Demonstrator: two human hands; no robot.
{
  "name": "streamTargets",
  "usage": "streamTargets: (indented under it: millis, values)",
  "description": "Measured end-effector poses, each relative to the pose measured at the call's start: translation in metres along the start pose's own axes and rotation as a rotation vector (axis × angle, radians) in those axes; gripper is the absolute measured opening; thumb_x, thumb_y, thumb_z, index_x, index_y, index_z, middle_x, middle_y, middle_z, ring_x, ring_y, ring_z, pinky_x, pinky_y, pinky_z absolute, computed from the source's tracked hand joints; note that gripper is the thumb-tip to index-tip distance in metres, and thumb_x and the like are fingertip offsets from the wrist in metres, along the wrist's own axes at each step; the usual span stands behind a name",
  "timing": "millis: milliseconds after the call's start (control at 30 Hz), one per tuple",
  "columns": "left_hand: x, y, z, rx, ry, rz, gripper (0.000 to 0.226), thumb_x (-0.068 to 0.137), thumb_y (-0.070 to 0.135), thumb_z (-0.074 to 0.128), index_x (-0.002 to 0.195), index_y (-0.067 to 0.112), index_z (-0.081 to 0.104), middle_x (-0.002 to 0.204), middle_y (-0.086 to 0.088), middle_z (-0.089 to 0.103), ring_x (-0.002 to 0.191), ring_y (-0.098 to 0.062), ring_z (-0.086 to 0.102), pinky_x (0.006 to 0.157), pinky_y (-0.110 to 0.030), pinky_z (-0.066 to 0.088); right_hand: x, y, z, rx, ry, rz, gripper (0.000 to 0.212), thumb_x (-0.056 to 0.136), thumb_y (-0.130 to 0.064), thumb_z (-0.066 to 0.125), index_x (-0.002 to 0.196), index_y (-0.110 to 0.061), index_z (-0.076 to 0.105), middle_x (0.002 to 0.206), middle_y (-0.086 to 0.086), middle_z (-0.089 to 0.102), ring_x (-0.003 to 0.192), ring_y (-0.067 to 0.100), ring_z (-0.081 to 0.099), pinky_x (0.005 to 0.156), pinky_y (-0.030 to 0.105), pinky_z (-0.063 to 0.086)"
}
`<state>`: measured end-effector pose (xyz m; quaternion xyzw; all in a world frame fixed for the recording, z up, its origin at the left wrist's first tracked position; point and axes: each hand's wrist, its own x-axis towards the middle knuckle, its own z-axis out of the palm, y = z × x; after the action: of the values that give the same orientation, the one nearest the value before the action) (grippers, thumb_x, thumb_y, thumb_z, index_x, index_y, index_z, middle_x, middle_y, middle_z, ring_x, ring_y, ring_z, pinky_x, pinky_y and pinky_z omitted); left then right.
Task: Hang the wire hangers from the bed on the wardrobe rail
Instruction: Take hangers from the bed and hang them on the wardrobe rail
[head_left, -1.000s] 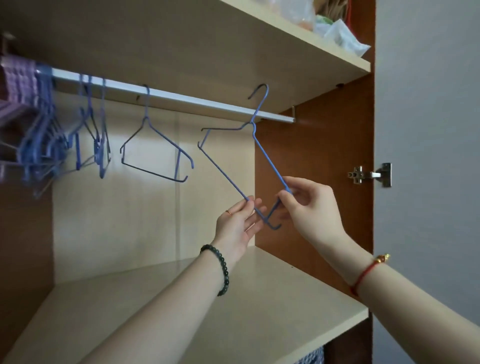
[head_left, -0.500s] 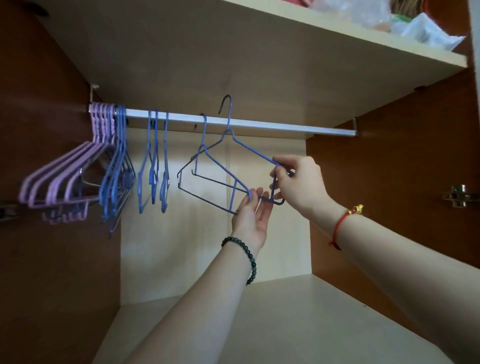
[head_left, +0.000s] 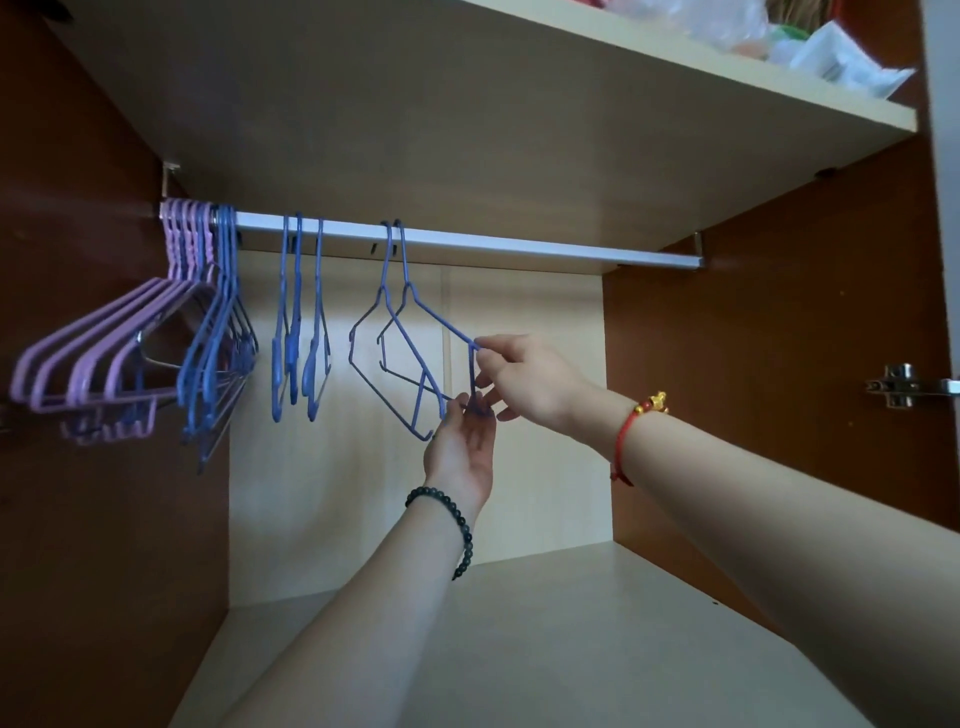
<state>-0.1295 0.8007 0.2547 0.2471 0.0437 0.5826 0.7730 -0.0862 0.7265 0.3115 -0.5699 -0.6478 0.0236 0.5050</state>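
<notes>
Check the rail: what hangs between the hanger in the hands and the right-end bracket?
Nothing: in the head view the rail is bare from the blue wire hanger to the right-end bracket.

A pale upper shelf (head_left: 467, 104) spans the top from 10 to 2 o'clock. Crumpled clear plastic bags (head_left: 727, 21) and a white packet (head_left: 841, 67) lie on it at 1 o'clock. Reddish-brown side panels stand at 8 o'clock (head_left: 78, 519) and 3 o'clock (head_left: 779, 364), with a cream back panel (head_left: 332, 493) between them. A metal door hinge (head_left: 901, 387) sits at 3 o'clock. Purple plastic hangers (head_left: 104, 353) bunch at 9 o'clock. A pale bottom board (head_left: 519, 649) fills 6 o'clock.
</notes>
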Motion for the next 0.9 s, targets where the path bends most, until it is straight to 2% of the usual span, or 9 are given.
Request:
streamTargets:
  millis: [100, 200, 267, 400, 467, 533, 667, 833, 900]
  values:
    - [-0.007, -0.007, -0.005, 0.043, 0.003, -0.06, 0.023, 0.097, 0.014, 0.043, 0.079, 0.007, 0.055, 0.081, -0.007, 0.061, 0.075, -0.015, 0.06, 0.087, -0.027, 0.046, -0.013, 0.011, -0.011, -0.053, -0.005, 0.0, 0.035, 0.097, -0.019, 0.032, 0.118, -0.002, 0.054, 0.094, 0.014, 0.058, 0.09, 0.029, 0.058, 0.085, 0.039, 0.048]
    - [-0.017, -0.019, -0.01, 0.159, -0.017, -0.116, 0.018, 0.096, 0.014, 0.04, 0.095, 0.008, 0.057, 0.087, -0.007, 0.063, 0.077, -0.016, 0.059, 0.083, -0.029, 0.044, -0.03, 0.026, -0.033, -0.129, 0.03, 0.026, 0.036, 0.096, -0.02, 0.037, 0.128, -0.01, 0.049, 0.111, 0.016, 0.062, 0.096, 0.025, 0.057, 0.088, 0.033, 0.046]
    - [-0.026, -0.031, -0.01, 0.273, -0.055, -0.14, 0.02, 0.096, 0.015, 0.04, 0.108, 0.011, 0.056, 0.088, -0.005, 0.063, 0.079, -0.016, 0.059, 0.081, -0.03, 0.045, -0.046, 0.039, -0.053, -0.167, 0.054, 0.052, 0.035, 0.095, -0.021, 0.039, 0.129, -0.013, 0.048, 0.112, 0.014, 0.062, 0.098, 0.024, 0.058, 0.085, 0.03, 0.046]
    - [-0.048, -0.065, -0.002, 0.5, -0.184, -0.178, 0.022, 0.095, 0.018, 0.041, 0.111, 0.014, 0.056, 0.091, -0.002, 0.064, 0.079, -0.016, 0.059, 0.068, -0.026, 0.048, -0.09, 0.064, -0.1, -0.264, 0.129, 0.13, 0.035, 0.094, -0.022, 0.041, 0.128, -0.016, 0.048, 0.115, 0.01, 0.062, 0.102, 0.024, 0.06, 0.085, 0.029, 0.048]
    - [-0.063, -0.087, 0.006, 0.637, -0.276, -0.172, 0.022, 0.095, 0.018, 0.042, 0.11, 0.015, 0.057, 0.093, -0.002, 0.065, 0.077, -0.016, 0.06, 0.066, -0.025, 0.05, -0.117, 0.075, -0.124, -0.296, 0.172, 0.175, 0.036, 0.095, -0.022, 0.042, 0.13, -0.016, 0.047, 0.123, 0.007, 0.058, 0.108, 0.021, 0.058, 0.09, 0.03, 0.048]
    - [-0.083, -0.111, 0.015, 0.771, -0.378, -0.143, 0.023, 0.096, 0.017, 0.042, 0.11, 0.016, 0.059, 0.093, -0.003, 0.067, 0.075, -0.016, 0.061, 0.066, -0.024, 0.051, -0.147, 0.086, -0.148, -0.306, 0.206, 0.217, 0.035, 0.095, -0.023, 0.043, 0.13, -0.018, 0.047, 0.126, 0.005, 0.056, 0.108, 0.019, 0.057, 0.088, 0.029, 0.051]
    - [-0.131, -0.165, 0.038, 0.956, -0.604, -0.109, 0.025, 0.097, 0.016, 0.041, 0.112, 0.018, 0.06, 0.093, 0.0, 0.067, 0.078, -0.014, 0.061, 0.069, -0.023, 0.052, -0.212, 0.1, -0.195, -0.324, 0.309, 0.323, 0.033, 0.095, -0.02, 0.043, 0.126, -0.017, 0.049, 0.117, 0.007, 0.06, 0.101, 0.018, 0.059, 0.088, 0.031, 0.05]
    - [-0.206, -0.239, 0.065, 1.021, -0.887, -0.117, 0.025, 0.096, 0.013, 0.041, 0.111, 0.017, 0.061, 0.086, 0.005, 0.065, 0.072, -0.01, 0.058, 0.066, -0.02, 0.048, -0.305, 0.103, -0.256, -0.341, 0.432, 0.45, 0.028, 0.092, -0.014, 0.045, 0.118, -0.015, 0.054, 0.094, 0.006, 0.064, 0.081, 0.019, 0.061, 0.079, 0.034, 0.05]
    - [-0.24, -0.27, 0.074, 1.043, -1.014, -0.124, 0.023, 0.095, 0.015, 0.042, 0.107, 0.024, 0.06, 0.085, 0.009, 0.065, 0.073, -0.007, 0.058, 0.066, -0.016, 0.045, -0.345, 0.099, -0.279, -0.368, 0.476, 0.491, 0.027, 0.091, -0.015, 0.045, 0.117, -0.018, 0.055, 0.091, 0.002, 0.063, 0.079, 0.016, 0.06, 0.078, 0.034, 0.051]
